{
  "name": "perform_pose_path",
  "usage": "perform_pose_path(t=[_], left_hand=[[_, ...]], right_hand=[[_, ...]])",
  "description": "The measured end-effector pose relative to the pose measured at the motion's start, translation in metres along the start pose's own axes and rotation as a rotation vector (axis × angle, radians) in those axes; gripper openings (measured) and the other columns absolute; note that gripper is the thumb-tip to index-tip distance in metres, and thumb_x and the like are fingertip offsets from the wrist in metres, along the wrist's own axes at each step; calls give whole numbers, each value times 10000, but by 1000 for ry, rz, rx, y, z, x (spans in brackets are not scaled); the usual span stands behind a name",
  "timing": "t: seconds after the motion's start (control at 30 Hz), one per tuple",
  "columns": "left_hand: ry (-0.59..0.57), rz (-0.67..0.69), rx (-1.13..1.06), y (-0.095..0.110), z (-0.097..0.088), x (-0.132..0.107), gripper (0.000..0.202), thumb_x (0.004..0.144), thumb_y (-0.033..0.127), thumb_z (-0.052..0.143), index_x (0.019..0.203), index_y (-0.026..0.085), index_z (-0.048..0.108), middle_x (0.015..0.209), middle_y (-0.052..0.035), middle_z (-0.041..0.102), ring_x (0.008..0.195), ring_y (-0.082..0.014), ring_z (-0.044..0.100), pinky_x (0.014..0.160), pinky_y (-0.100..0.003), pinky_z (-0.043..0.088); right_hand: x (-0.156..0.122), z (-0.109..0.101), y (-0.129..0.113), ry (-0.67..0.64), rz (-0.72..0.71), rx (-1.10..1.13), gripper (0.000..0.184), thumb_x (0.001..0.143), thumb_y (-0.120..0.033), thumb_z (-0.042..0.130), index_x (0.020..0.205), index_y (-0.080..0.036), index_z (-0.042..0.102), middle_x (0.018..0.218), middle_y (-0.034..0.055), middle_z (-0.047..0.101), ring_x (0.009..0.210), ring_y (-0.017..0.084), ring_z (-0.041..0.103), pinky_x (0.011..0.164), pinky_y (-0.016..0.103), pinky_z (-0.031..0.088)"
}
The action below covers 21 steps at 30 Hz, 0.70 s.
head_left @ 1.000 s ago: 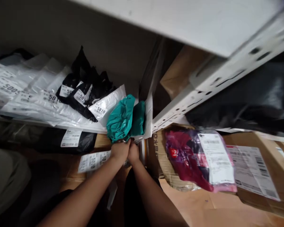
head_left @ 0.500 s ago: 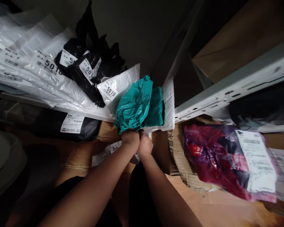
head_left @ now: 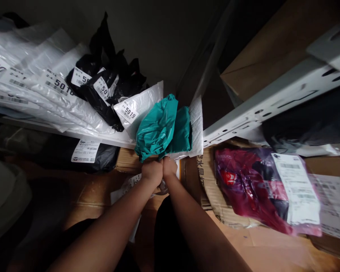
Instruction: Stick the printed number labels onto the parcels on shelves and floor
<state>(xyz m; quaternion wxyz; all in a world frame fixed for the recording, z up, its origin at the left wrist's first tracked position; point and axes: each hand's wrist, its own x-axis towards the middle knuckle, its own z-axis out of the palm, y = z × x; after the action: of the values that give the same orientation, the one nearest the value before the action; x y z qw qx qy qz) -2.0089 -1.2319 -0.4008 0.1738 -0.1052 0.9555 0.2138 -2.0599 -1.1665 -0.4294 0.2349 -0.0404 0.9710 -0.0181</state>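
Note:
My left hand [head_left: 152, 172] and my right hand [head_left: 170, 167] meet just below the front edge of a shelf, both with fingers curled in. Their fingertips face away, so what they pinch is hidden. Close under them hangs a white strip of printed labels [head_left: 133, 181], partly behind my left forearm. Right above my hands, a crumpled teal plastic parcel [head_left: 157, 126] sticks out over the shelf edge. Beside it are a second teal parcel [head_left: 181, 132] and a white padded mailer [head_left: 197, 126]. Another white mailer [head_left: 144, 100], labelled 5019, leans at the left.
Black bagged parcels [head_left: 102, 88] and a row of white mailers [head_left: 53, 87] fill the shelf leftward. A perforated metal shelf beam [head_left: 243, 117] slants up at the right. Below it lie a purple-red bagged parcel [head_left: 252, 189] and cardboard [head_left: 215, 200]. A black parcel [head_left: 102, 156] sits under the shelf.
The view has shifted a little, moving the shelf scene slightly left. My hands stay together below the teal parcel, and a lower white piece now shows beneath my left forearm.

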Motion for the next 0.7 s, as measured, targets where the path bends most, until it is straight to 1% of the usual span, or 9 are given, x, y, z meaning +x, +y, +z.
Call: perform_pose_path(t=[0.07, 0.13, 0.23, 0.3, 0.4, 0.5, 0.57, 0.63, 0.7], left_hand=[[-1, 2, -9, 2, 4, 0, 393, 894, 81, 323, 1153, 116, 617, 946, -189, 715, 892, -315, 689, 701, -403, 522], [4, -2, -21, 7, 7, -1, 416, 888, 45, 294, 1176, 83, 592, 1012, -222, 693, 919, -317, 684, 711, -403, 517], [-1, -17, -68, 17, 6, -4, 387, 882, 40, 303, 1130, 61, 599, 1044, -244, 673, 932, -306, 679, 726, -384, 505], [-8, -7, -127, 21, 3, -7, 314, 885, 88, 359, 1067, 88, 615, 971, -202, 697, 897, -284, 685, 715, -353, 497], [25, 42, -236, 23, 1, -13, 256, 930, 242, 374, 1017, 168, 604, 920, -103, 713, 897, -231, 673, 722, -298, 475], [114, 38, -426, 27, 11, -20, 298, 970, 301, 292, 995, 198, 571, 915, -45, 703, 861, -168, 653, 717, -254, 451], [140, 5, -642, 32, 25, -26, 280, 964, 272, 309, 901, 191, 570, 829, -25, 683, 775, -142, 633, 684, -237, 441], [101, -21, -831, 35, 39, -31, 285, 950, 263, 341, 782, 194, 560, 724, -6, 643, 702, -131, 606, 646, -227, 442], [67, 2, -845, 33, 51, -32, 276, 932, 246, 375, 748, 189, 573, 746, -14, 638, 732, -133, 602, 671, -223, 464]], right_hand=[[2, 0, 2, -14, -3, 51, 355, 949, -238, 323, 1097, -124, 626, 1077, 225, 674, 1008, 252, 658, 791, 326, 484], [0, 2, 5, -39, -22, 104, 364, 956, -270, 323, 1146, -135, 603, 1077, 205, 681, 1003, 253, 661, 792, 333, 488], [-14, 6, 15, -108, -64, 166, 306, 913, -211, 419, 1137, -134, 612, 1048, 187, 696, 994, 279, 665, 794, 363, 496], [-32, 9, 26, -161, -103, 232, 270, 850, -124, 482, 1062, -110, 649, 1022, 186, 703, 988, 287, 663, 795, 360, 501], [-65, 6, 45, -294, -249, 453, 301, 733, -98, 608, 1029, -125, 652, 987, 111, 721, 930, 225, 669, 761, 276, 516], [-94, -2, 65, -596, -388, 875, 496, 575, -222, 766, 1049, -166, 631, 939, 44, 719, 879, 200, 664, 748, 276, 526], [-105, -5, 77, -681, -373, 1130, 548, 578, -388, 778, 1066, -192, 621, 951, 45, 706, 907, 205, 657, 800, 312, 517], [-112, -3, 89, -644, -310, 1158, 484, 659, -514, 708, 1026, -208, 632, 929, 53, 699, 889, 204, 661, 818, 320, 508], [-116, 2, 102, -601, -264, 936, 367, 783, -553, 568, 908, -219, 654, 829, 57, 698, 781, 199, 668, 731, 301, 520]])
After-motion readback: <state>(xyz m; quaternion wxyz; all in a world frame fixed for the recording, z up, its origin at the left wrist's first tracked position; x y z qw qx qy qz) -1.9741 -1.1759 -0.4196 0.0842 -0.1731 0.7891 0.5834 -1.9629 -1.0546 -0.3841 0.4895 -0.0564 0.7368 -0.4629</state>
